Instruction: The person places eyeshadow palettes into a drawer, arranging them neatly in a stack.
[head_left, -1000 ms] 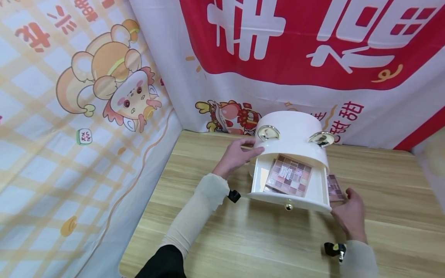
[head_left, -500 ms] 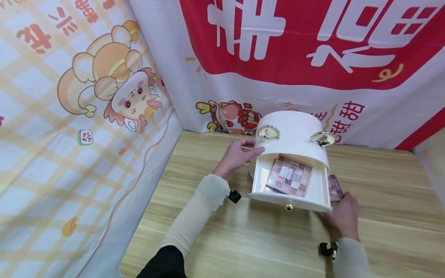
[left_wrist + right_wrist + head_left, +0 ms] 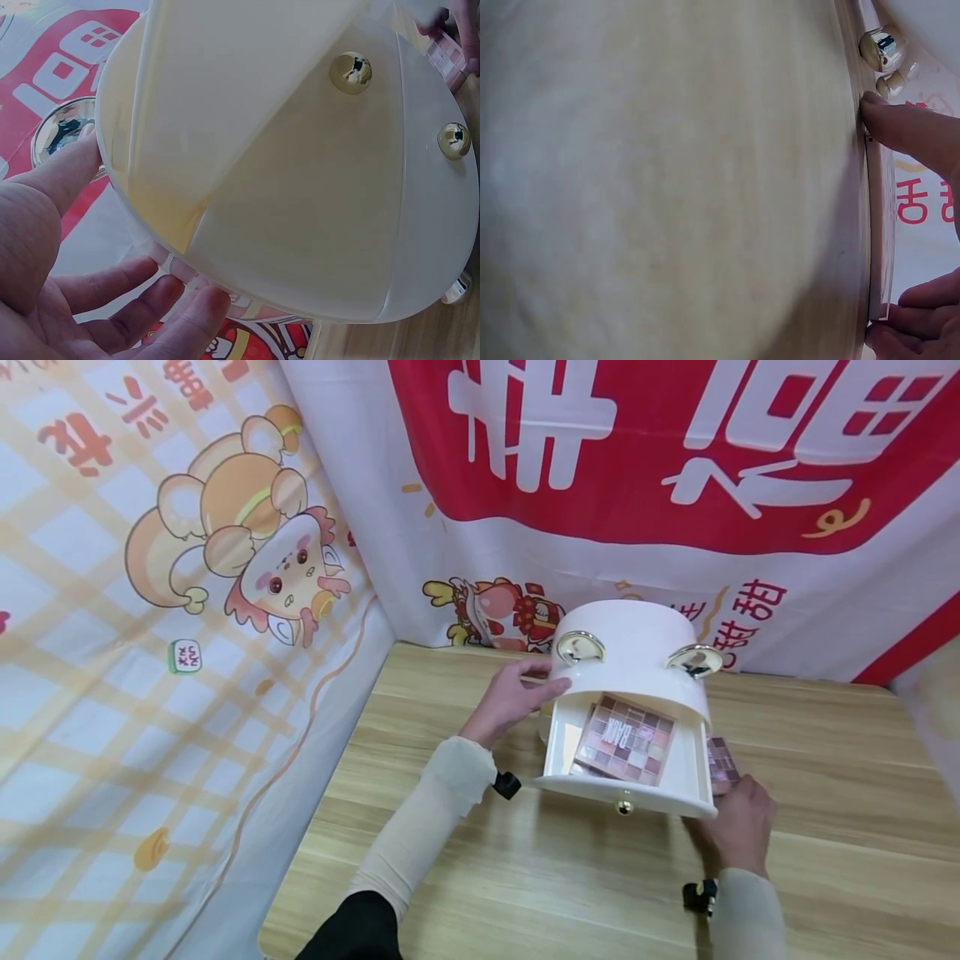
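A white rounded storage box (image 3: pixel 626 625) with two gold-rimmed round eyes stands on the table. Its upper drawer (image 3: pixel 688 760) is pulled out and holds an eyeshadow palette (image 3: pixel 624 739), with another partly under it. On the box's left side, my left hand (image 3: pixel 517 697) grips the wall; in the left wrist view the thumb lies near the front rim and the fingers bend against the side. Right of the drawer, my right hand (image 3: pixel 738 822) holds a second eyeshadow palette (image 3: pixel 722 764) low at the table, thumb and fingers at opposite edges in the right wrist view.
The wooden table (image 3: pixel 600 885) meets a printed red and white cloth (image 3: pixel 517 543) close behind the box. A checked cloth (image 3: pixel 187 710) hangs along the left. A gold knob (image 3: pixel 624 807) sticks out from the drawer front; a lower knob (image 3: pixel 454 141) shows too.
My right hand has moved left and closed on the palette at the box's right side, shifting it slightly. The left hand and the drawer have stayed in place.
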Motion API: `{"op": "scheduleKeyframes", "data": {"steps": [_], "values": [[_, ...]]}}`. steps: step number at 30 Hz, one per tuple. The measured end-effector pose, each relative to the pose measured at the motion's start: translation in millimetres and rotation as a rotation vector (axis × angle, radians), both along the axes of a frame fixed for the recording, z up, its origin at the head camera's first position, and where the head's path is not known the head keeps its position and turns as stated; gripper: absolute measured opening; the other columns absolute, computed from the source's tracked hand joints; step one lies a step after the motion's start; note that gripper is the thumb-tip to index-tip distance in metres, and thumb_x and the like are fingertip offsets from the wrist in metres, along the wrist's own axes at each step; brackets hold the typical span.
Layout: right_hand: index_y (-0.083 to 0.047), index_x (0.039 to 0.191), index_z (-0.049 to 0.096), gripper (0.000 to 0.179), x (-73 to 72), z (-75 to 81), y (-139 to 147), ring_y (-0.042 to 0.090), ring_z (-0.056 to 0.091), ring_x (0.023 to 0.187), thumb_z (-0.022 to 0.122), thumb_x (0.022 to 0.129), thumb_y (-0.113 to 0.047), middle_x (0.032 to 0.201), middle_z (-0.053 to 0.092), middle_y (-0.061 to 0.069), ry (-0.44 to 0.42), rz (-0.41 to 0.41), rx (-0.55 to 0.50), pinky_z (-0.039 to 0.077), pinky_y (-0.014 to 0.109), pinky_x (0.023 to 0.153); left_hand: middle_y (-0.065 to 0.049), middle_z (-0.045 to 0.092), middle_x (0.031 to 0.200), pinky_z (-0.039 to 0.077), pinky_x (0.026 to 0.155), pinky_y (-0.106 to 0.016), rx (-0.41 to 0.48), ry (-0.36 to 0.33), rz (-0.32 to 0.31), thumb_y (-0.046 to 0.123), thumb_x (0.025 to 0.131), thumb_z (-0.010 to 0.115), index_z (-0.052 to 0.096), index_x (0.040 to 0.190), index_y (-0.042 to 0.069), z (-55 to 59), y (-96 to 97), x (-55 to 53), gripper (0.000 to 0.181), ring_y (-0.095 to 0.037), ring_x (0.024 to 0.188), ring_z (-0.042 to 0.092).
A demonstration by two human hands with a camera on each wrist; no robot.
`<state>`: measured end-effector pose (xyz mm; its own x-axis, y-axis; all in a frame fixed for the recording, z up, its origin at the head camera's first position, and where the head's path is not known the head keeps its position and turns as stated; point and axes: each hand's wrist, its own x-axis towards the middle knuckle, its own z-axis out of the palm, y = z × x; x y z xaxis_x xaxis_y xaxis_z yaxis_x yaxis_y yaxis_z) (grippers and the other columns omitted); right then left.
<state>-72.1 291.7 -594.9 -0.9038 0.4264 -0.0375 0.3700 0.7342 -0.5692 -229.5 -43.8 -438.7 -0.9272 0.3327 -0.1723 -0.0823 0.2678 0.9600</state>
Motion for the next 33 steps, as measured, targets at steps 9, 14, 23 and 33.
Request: {"op": "scheduleKeyframes", "data": {"steps": [9,14,23,33], "values": [[0.015,0.147,0.029,0.111,8.7,2.0,2,0.054,0.035,0.128,0.087,0.072,-0.043,0.137,0.040,0.038,0.079,-0.141,-0.140,0.025,0.063,0.112,0.003,0.064,0.118,0.058,0.084,-0.040,-0.009,-0.008,0.000,0.059,0.076,0.082,0.062,0.135,0.019,-2.0,-0.3,-0.2,0.074,-0.017,0.102,0.065],[0.009,0.149,0.032,0.115,13.4,7.8,8,0.053,0.037,0.128,0.092,0.067,-0.047,0.139,0.042,0.035,0.129,-0.185,-0.186,0.025,0.063,0.113,0.003,0.064,0.119,0.059,0.081,-0.035,-0.021,-0.007,0.002,0.060,0.076,0.081,0.061,0.136,0.020,-2.0,-1.2,-0.2,0.075,-0.016,0.102,0.065],[0.009,0.148,0.034,0.103,17.4,47.1,17,0.051,0.039,0.129,0.090,0.072,-0.032,0.142,0.043,0.034,0.189,-0.231,-0.152,0.029,0.062,0.112,0.002,0.064,0.119,0.056,0.090,-0.049,0.019,-0.002,-0.003,0.057,0.077,0.082,0.063,0.134,0.018,-0.9,-0.3,-0.3,0.071,-0.018,0.102,0.065],[0.000,0.144,0.048,0.093,25.5,97.8,15,0.040,0.048,0.126,0.093,0.068,-0.028,0.139,0.053,0.024,0.308,-0.272,-0.201,0.036,0.053,0.110,0.002,0.064,0.120,0.057,0.088,-0.045,0.008,0.000,-0.007,0.057,0.078,0.082,0.062,0.134,0.019,-0.7,-1.3,-1.6,0.070,-0.018,0.103,0.065]]}}
